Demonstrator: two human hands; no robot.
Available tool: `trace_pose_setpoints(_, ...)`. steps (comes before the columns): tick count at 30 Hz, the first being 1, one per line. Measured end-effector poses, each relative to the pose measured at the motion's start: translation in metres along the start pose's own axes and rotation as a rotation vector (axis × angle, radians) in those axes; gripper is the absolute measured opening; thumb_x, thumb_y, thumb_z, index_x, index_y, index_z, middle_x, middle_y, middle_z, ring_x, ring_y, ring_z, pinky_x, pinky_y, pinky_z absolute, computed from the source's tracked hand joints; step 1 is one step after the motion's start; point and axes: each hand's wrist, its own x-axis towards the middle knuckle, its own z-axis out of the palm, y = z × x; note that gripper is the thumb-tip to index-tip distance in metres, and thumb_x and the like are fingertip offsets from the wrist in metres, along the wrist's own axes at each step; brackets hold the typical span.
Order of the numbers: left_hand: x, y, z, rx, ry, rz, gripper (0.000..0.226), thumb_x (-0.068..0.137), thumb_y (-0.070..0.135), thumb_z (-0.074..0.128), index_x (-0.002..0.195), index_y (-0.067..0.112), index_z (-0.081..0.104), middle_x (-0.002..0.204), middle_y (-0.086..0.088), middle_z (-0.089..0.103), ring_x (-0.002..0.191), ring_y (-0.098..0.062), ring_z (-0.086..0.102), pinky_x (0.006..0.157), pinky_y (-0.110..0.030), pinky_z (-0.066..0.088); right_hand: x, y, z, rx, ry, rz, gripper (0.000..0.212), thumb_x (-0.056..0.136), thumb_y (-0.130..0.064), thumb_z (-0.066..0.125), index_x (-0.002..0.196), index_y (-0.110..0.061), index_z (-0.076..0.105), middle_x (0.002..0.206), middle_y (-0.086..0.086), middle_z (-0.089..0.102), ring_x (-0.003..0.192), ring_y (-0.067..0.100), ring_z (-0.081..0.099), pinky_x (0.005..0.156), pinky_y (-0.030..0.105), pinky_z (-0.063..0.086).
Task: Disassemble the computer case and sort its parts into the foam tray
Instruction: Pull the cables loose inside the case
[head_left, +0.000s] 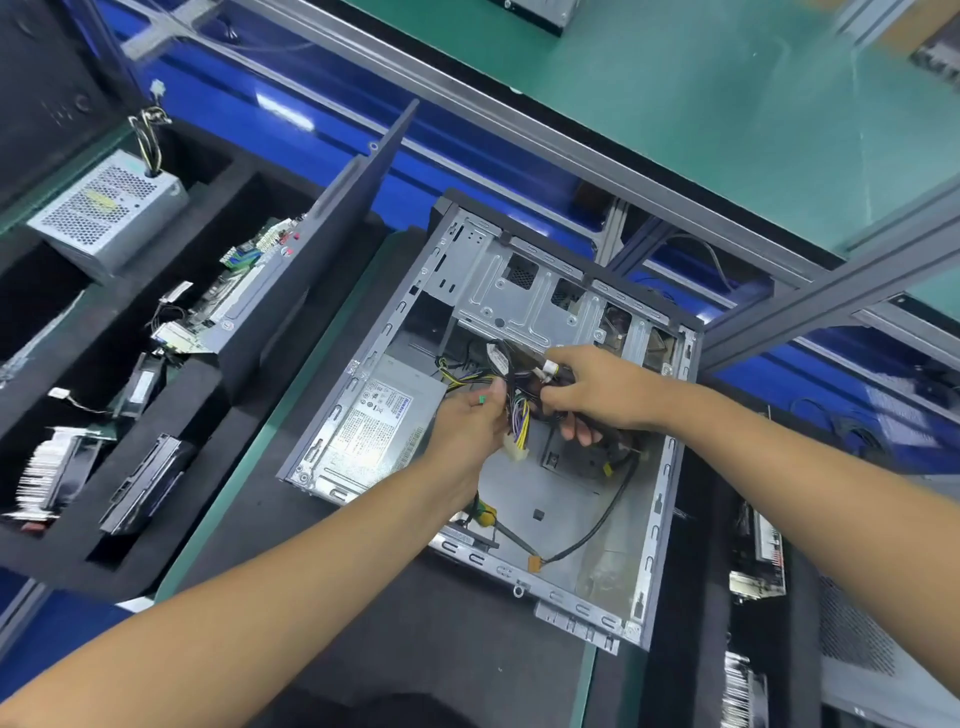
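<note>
Now: case (524, 312) lies open on its side on the dark mat, centre of bench, side panel off; PSU (382, 426) is seated in the near-left corner w/ its cable bundle (519, 395) lifted above the case floor. Step in hand, by my read: gathering/freeing the PSU wiring before the unit comes out. To do it well: collect all leads into one bunch, check nothing is snagged on the drive cage (519, 291) or chassis lip, keep the white connector (517, 449) and the loose black cable (602, 525) clear, pull along the plug axis not by the wires; then lift PSU w/ bundle together. Left hand (470, 415): fingers curled, pinching the wires near the coloured leads, a small green bit at the thumb, can't tell what. Right hand (592, 395): closed round the dark part of the bundle, fingers wrapped under, a small white plug by the thumb. Foam tray (208, 415) sits left of the case, just beside it, already holding another PSU (106, 213), boards, heatsink (52, 473), a drive (143, 483). Case panel (337, 218) stands upright in the tray.
</note>
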Motion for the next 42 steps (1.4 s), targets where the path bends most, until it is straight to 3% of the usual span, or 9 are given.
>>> trace_pose_setpoints(6, -0.006, 0.008, -0.001, -0.095, -0.001, -0.063, 0.032, 0.109, 0.037, 0.044, 0.107, 0.007, 0.052, 0.086, -0.011, 0.073, 0.071, -0.022, 0.074, 0.055, -0.032, 0.057, -0.005, 0.012, 0.010, 0.027, 0.053, -0.046, 0.010, 0.096, -0.005, 0.056, 0.105, -0.003, 0.055, 0.065, 0.007, 0.071, 0.050, 0.023, 0.064, 0.056, 0.044, 0.051)
trace_pose_setpoints(11, -0.010, 0.009, 0.002, -0.138, -0.005, -0.084, 0.040, 0.109, 0.020, 0.048, 0.137, -0.007, 0.044, 0.104, -0.023, 0.069, 0.076, -0.028, 0.072, 0.083, -0.045, 0.061, -0.007, 0.015, 0.012, 0.069, 0.060, -0.054, 0.010, 0.097, -0.004, 0.054, 0.107, -0.004, 0.058, 0.065, -0.002, 0.072, 0.051, 0.019, 0.065, 0.058, 0.044, 0.051)
trace_pose_setpoints(19, -0.014, 0.013, 0.002, -0.153, -0.142, -0.139, 0.029, 0.108, 0.014, 0.047, 0.125, -0.008, 0.058, 0.095, -0.017, 0.069, 0.075, -0.022, 0.066, 0.064, -0.029, 0.059, -0.004, 0.019, 0.007, 0.171, 0.110, -0.054, 0.011, 0.098, -0.001, 0.052, 0.104, -0.003, 0.061, 0.078, 0.024, 0.069, 0.063, 0.038, 0.065, 0.065, 0.066, 0.053)
trace_pose_setpoints(24, -0.012, 0.013, 0.001, -0.150, -0.197, -0.185, 0.023, 0.108, 0.015, 0.048, 0.113, -0.003, 0.061, 0.081, -0.010, 0.072, 0.068, -0.016, 0.067, 0.058, -0.028, 0.056, 0.000, 0.028, 0.008, 0.212, 0.115, -0.044, 0.011, 0.098, -0.001, 0.053, 0.105, -0.002, 0.061, 0.077, 0.022, 0.067, 0.058, 0.031, 0.067, 0.063, 0.054, 0.054)
trace_pose_setpoints(28, -0.006, 0.006, 0.000, -0.064, -0.102, -0.230, 0.014, 0.105, 0.017, 0.056, 0.111, 0.004, 0.059, 0.083, -0.007, 0.064, 0.074, -0.016, 0.060, 0.068, -0.029, 0.054, 0.001, 0.033, 0.009, 0.201, 0.101, -0.038, 0.013, 0.096, -0.002, 0.054, 0.105, -0.006, 0.062, 0.070, 0.006, 0.068, 0.055, 0.027, 0.067, 0.060, 0.047, 0.053)
trace_pose_setpoints(34, -0.002, 0.000, -0.002, 0.217, 0.170, -0.020, 0.010, 0.104, 0.020, 0.060, 0.100, 0.012, 0.057, 0.084, 0.000, 0.060, 0.075, -0.012, 0.054, 0.064, -0.019, 0.043, -0.004, 0.029, 0.011, 0.067, 0.144, -0.060, 0.013, 0.098, -0.011, 0.051, 0.105, -0.013, 0.062, 0.078, 0.005, 0.072, 0.059, 0.029, 0.072, 0.051, 0.036, 0.051)
trace_pose_setpoints(36, -0.009, 0.002, -0.001, 0.260, 0.167, 0.037, 0.011, 0.104, 0.023, 0.060, 0.098, 0.014, 0.059, 0.086, 0.003, 0.061, 0.083, -0.012, 0.057, 0.065, -0.020, 0.044, -0.008, 0.025, 0.015, -0.112, 0.250, -0.089, 0.012, 0.100, -0.020, 0.050, 0.096, -0.017, 0.061, 0.075, 0.003, 0.069, 0.061, 0.028, 0.071, 0.052, 0.034, 0.050)
trace_pose_setpoints(40, -0.028, 0.006, -0.003, 0.371, 0.072, 0.068, 0.029, 0.104, 0.028, 0.059, 0.120, 0.005, 0.058, 0.089, -0.003, 0.055, 0.081, -0.015, 0.050, 0.081, -0.043, 0.051, -0.013, 0.020, 0.030, -0.605, 0.559, -0.130, 0.020, 0.097, -0.031, 0.047, 0.082, -0.022, 0.039, 0.066, 0.000, 0.053, 0.064, 0.029, 0.052, 0.053, 0.036, 0.038)
trace_pose_setpoints(42, -0.037, 0.015, -0.007, 0.387, 0.000, 0.045, 0.028, 0.104, 0.028, 0.059, 0.121, 0.006, 0.055, 0.081, -0.004, 0.052, 0.067, -0.010, 0.047, 0.064, -0.028, 0.047, -0.015, 0.016, 0.038, -0.677, 0.605, -0.113, 0.017, 0.097, -0.033, 0.046, 0.088, -0.022, 0.037, 0.068, -0.001, 0.049, 0.066, 0.032, 0.052, 0.055, 0.036, 0.032)
